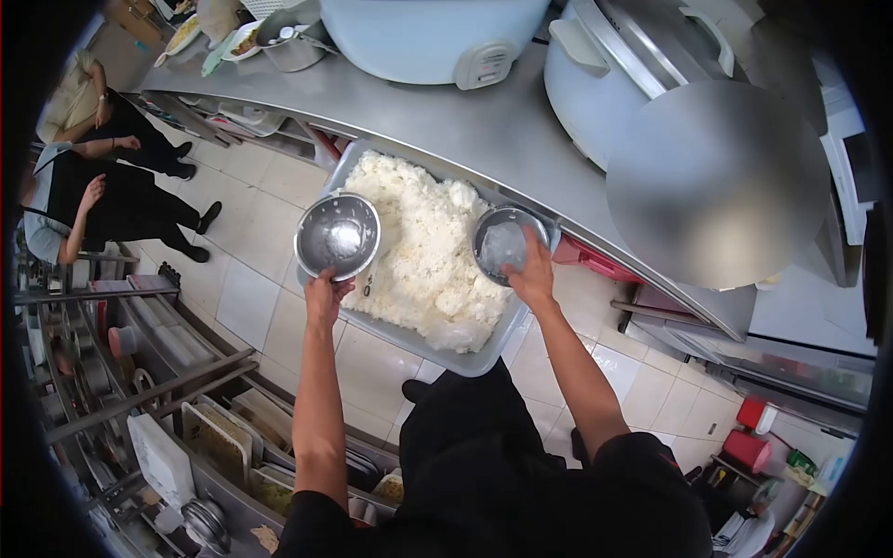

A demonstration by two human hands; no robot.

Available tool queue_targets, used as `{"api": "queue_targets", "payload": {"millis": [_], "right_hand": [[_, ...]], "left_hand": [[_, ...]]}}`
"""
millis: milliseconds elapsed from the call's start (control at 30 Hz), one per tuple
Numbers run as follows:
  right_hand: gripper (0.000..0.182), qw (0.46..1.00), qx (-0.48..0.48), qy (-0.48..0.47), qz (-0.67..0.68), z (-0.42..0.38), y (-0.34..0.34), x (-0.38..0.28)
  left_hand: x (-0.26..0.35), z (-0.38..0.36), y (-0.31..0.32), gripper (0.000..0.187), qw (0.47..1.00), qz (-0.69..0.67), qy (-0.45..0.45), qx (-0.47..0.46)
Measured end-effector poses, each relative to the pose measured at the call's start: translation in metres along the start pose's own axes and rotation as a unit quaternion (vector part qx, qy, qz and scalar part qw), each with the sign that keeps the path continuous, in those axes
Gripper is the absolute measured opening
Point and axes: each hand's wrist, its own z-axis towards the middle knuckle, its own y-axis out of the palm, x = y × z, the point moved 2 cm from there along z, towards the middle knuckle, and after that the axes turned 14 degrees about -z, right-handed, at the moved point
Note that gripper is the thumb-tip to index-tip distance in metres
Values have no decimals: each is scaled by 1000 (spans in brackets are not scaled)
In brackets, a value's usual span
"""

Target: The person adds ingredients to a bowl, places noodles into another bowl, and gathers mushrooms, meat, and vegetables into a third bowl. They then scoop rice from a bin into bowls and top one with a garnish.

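Note:
A grey plastic tub (473, 364) piled with white cooked rice (409, 260) stands in front of me. My left hand (324, 296) grips the near rim of a round metal bowl (316, 232) over the tub's left side. Rice grains cling to the inside of that bowl. At the tub's right end, my right hand (533, 275) is closed on the edge of a second metal bowl (481, 240). Inside it lies something whitish and translucent (503, 246), whose kind I cannot make out.
A steel counter (409, 107) carries large pale-blue rice cookers (409, 37) and a metal pot (293, 51). Two people (112, 200) stand at the left. Shelving with trays (219, 437) lies at lower left. A blurred round patch covers part of the right side.

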Motion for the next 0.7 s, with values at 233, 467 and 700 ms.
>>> {"api": "queue_targets", "payload": {"millis": [233,467,700], "right_hand": [[17,896,-138,211,366,33,9,25],[18,972,-98,71,202,41,-6,4],[38,996,-64,-9,59,11,5,1]], "left_hand": [[-15,-75,63,60,989,133,-53,48],[-70,-111,119,56,883,444,72,-137],[-142,-124,58,25,729,631,151,-216]]}}
